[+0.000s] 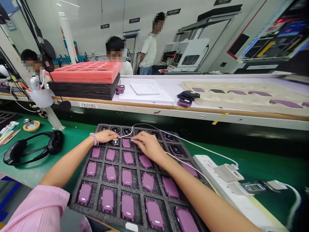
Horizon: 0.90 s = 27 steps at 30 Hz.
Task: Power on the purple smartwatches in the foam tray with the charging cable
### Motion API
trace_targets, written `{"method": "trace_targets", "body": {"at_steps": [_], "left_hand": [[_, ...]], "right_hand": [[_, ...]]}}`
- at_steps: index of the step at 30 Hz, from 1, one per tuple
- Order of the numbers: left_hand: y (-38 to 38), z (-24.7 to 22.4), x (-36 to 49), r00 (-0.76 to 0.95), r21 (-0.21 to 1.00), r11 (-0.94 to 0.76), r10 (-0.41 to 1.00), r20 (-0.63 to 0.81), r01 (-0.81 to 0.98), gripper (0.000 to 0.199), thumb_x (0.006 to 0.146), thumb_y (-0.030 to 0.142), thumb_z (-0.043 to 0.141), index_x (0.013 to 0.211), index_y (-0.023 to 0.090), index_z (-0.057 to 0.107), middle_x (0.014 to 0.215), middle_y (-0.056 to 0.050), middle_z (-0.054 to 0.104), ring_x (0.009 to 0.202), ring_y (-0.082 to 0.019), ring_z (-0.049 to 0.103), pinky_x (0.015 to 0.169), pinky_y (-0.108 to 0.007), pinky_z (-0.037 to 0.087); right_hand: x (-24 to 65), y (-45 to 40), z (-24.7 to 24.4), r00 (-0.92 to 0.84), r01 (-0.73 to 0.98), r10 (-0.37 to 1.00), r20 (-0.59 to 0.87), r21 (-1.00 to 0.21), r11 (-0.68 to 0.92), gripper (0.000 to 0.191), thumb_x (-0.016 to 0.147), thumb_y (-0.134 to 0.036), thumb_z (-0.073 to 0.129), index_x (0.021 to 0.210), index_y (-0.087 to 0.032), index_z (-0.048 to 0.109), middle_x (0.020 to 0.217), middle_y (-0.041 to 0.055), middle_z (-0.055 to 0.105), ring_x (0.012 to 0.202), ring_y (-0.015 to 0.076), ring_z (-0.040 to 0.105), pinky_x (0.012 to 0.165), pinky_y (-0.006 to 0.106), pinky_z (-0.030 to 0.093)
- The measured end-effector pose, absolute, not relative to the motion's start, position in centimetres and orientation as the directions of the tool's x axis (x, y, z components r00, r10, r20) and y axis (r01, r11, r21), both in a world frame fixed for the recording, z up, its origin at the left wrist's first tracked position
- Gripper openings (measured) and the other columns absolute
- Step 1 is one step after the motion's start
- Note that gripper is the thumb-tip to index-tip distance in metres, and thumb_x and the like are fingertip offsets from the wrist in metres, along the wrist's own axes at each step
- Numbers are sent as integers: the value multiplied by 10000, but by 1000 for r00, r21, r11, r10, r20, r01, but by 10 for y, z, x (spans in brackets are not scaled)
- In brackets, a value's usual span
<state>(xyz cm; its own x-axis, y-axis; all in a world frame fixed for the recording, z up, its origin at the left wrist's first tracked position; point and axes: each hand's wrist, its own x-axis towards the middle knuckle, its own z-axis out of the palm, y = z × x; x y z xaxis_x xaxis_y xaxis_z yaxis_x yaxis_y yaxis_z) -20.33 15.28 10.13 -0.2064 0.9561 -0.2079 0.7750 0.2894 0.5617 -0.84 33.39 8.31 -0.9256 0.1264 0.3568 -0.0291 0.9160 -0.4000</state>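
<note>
A black foam tray (101, 180) holds rows of purple smartwatch bodies (126, 177), most lying back side up with small metal contacts showing. My left hand (107, 136) reaches into the second row from the back. Its fingertips pinch the end of a white charging cable (154, 125) against a watch with a lit screen (116, 142). To the right, my right hand (148, 145) is closed on a small white cable end (132, 139), just above the tray. A second white cable (185, 160) emerges from beneath that wrist. Several watches in the back row lie screen up.
At right, a white power strip (205, 164) carries charger plugs (229, 173). A black headset (36, 148) lies left on the green table. Behind, a shelf holds pink foam (84, 72), papers (145, 88) and a beige tray (231, 101). Other people are beyond it.
</note>
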Motion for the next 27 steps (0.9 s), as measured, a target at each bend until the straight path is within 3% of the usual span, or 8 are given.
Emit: {"method": "trace_targets", "body": {"at_steps": [4,9,15,20,23,27], "left_hand": [[150,102,-186,-327,474,383,924,-200,793,364,1009,337,364,1111,143,654,1216,-114,676,1143,-253,613,993,-341,433],[148,95,-175,-422,430,459,887,-185,777,356,1031,324,320,1087,195,646,1234,-72,673,1203,-230,586,1042,-367,376],[144,95,-168,-456,399,479,876,-157,782,329,1014,263,329,1100,209,642,1191,-70,696,1160,-224,612,998,-381,376],[141,97,-165,-462,371,470,879,-115,801,343,1007,266,323,1011,191,658,1159,-74,703,1132,-232,623,959,-375,393],[141,95,-165,-442,375,433,894,-67,820,378,1001,256,278,1000,189,650,1141,-76,706,1118,-233,623,966,-380,393],[142,91,-173,-379,398,353,925,-13,847,431,993,315,238,970,187,649,1063,-85,722,1040,-249,644,958,-404,416]], "right_hand": [[-18,314,76,-954,-146,-56,294,-295,944,229,943,-222,541,1048,-255,742,966,91,661,953,288,631,838,441,479],[-36,341,48,-943,-307,-233,239,-346,886,335,932,-329,463,1182,-265,677,1124,119,653,1011,308,654,821,454,561],[-43,350,36,-912,-383,-317,261,-264,885,253,890,-348,442,982,-268,664,1053,132,670,943,335,664,770,485,564],[-30,330,64,-930,-332,-283,232,-211,919,169,930,-230,443,898,-241,609,1004,104,653,926,296,657,767,433,534],[-23,318,84,-962,-248,-218,164,-190,950,108,888,-110,540,875,-208,584,981,104,643,942,281,642,784,387,515],[-23,310,104,-983,-167,-147,109,-199,966,119,892,-94,687,911,-166,594,1025,120,640,972,278,622,842,389,484]]}}
